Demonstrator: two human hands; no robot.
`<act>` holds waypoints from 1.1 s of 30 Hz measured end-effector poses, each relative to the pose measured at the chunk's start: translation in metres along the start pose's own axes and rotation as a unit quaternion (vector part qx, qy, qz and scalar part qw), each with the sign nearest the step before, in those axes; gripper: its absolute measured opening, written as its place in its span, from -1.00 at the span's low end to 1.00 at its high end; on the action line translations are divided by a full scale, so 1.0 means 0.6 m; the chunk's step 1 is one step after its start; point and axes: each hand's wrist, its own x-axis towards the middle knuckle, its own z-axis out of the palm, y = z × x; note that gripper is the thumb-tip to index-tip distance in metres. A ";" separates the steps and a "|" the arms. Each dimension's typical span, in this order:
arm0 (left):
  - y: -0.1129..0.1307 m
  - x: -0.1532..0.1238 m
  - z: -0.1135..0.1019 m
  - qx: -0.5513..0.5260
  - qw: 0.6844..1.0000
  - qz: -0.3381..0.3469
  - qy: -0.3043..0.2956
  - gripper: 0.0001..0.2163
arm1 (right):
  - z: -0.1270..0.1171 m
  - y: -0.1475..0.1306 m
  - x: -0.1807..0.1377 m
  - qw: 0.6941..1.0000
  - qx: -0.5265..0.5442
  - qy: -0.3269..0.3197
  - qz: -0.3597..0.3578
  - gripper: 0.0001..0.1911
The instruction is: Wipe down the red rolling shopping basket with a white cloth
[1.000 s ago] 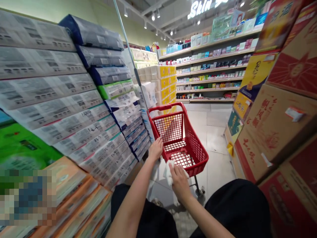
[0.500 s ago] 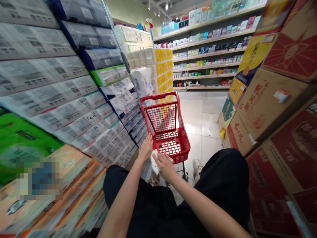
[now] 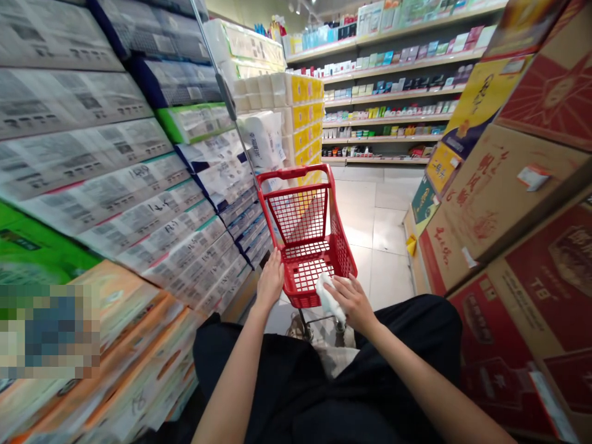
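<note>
In front of me is a small red shopping cart (image 3: 303, 302) with a mesh basket and a flip-up mesh back; I see nothing inside it. My left hand (image 3: 271, 282) rests on the basket's left rim near the front corner, its fingers stretched out and fairly flat. A crumpled white cloth (image 3: 329, 297) is under the fingers of my right hand (image 3: 354, 303), pressed against the near rim toward the right corner. The underside of the right fingers is hidden.
Packs of tissue paper (image 3: 152, 209) are stacked close on the left. Cardboard cartons (image 3: 509, 191) rise on the right. Yellow-and-white paper packs (image 3: 305, 123) stand behind the cart, and shelves of small boxes (image 3: 393, 86) line the back. A thin metal pole (image 3: 222, 86) slants up beside the cart.
My right hand has slid to the right along the near rim with the cloth. The left hand stays on the left rim. My right foot has moved in toward the cart.
</note>
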 end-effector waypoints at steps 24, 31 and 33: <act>0.105 -0.208 0.020 0.094 0.995 0.013 -0.004 -0.38 | 0.046 -0.103 0.029 1.000 0.019 -0.008 0.019 -0.27; 0.111 -0.205 0.027 0.079 0.997 0.003 0.016 -0.39 | -0.029 0.024 -0.038 0.996 -0.041 0.027 0.071 -0.41; 0.111 -0.205 0.029 0.069 0.997 0.003 0.022 -0.39 | -0.037 0.034 -0.043 0.993 -0.050 0.042 0.096 -0.42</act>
